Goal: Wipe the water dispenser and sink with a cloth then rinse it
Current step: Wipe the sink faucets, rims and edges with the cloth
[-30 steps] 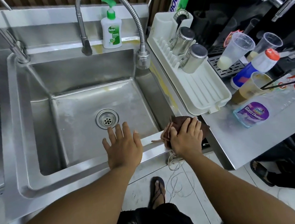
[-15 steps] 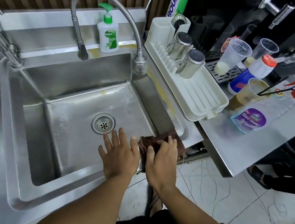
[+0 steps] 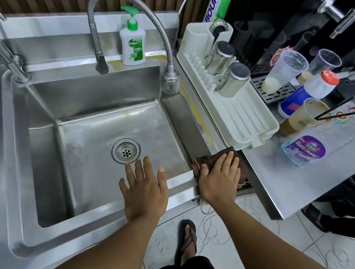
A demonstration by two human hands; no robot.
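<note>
Sliding rightward again, the right hand (image 3: 218,175) is pressing flat on the soft brown cloth (image 3: 214,157) at the sink (image 3: 178,182) corner; left hand (image 3: 144,188) is resting spread. Limp fabric is probably best bunched by its edge.

Head-worn camera looks steeply down, close over the sink (image 3: 13,154).

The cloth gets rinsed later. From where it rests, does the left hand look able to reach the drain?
Probably yes. The left hand lies flat on the sink's front rim, fingertips just short of the drain, and the basin between them is bare. The right hand presses the cloth off to the side.
</note>
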